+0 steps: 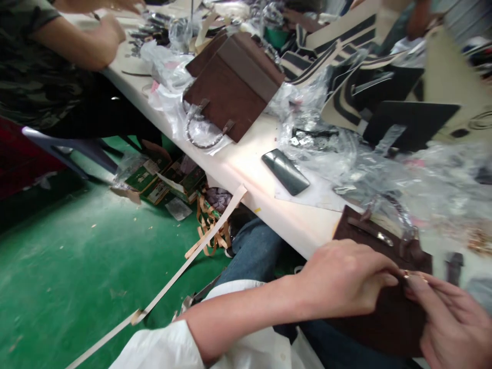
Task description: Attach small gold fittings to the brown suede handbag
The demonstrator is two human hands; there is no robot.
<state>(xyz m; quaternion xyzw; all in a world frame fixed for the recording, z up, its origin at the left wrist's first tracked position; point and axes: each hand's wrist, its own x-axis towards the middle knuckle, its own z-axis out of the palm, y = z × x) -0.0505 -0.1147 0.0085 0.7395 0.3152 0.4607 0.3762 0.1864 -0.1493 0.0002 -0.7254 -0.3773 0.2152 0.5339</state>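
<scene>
My left hand is closed, fingers pressed on the front of a small dark brown handbag that rests against my lap at the table's edge. My right hand pinches the same bag from the right, thumb and forefinger meeting near a small gold-coloured fitting. The bag's metal clasp strap shows at its top. A second, larger brown handbag lies on the table further back, its handle wrapped in clear plastic.
A dark phone lies on the white table among clear plastic wrap and striped black-and-cream pieces. Another person's arm works at the far left end. A tan strip hangs to the green floor near boxes.
</scene>
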